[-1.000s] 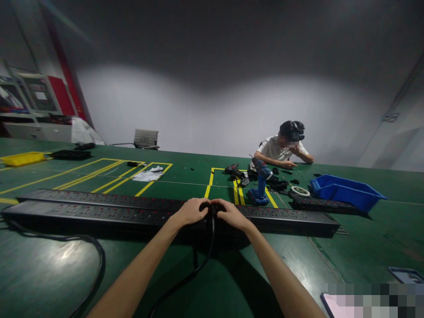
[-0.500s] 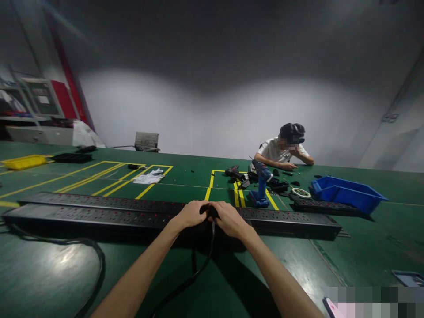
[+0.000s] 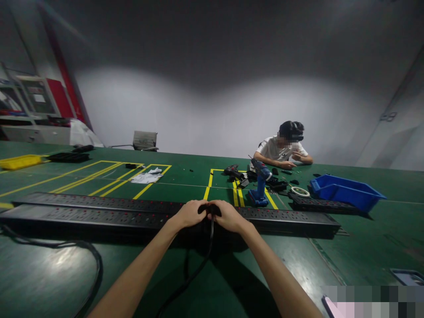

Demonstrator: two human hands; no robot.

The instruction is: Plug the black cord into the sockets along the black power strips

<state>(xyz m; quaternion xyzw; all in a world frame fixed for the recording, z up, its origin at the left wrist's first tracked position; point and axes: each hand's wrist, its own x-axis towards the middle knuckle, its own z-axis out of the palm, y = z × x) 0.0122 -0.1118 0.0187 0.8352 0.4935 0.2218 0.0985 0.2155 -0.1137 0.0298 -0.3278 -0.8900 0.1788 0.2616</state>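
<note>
Sitting at the far left of the table is a yellow tray, with a black tray just beside it. Nearer you, a black cord curves across the green surface toward the bottom edge. Two long black strips lie side by side across your front: the rear strip and the front strip, both dotted with red. Beyond them, white papers rest over yellow floor-style lines, and a chair stands behind the table.

At the middle, your left hand and right hand come together above the front strip, fingers curled and clamped on the dark upper end of a cable. You cannot tell how each fingertip grips it, since your fingers cover that end. From there the cable hangs down and bends left toward you.

Right of your hands, past the strips, lies a black drill; a blue drill stands upright. A co-worker leans on the far edge. Next come a tape roll, a short strip and a blue bin.
</note>
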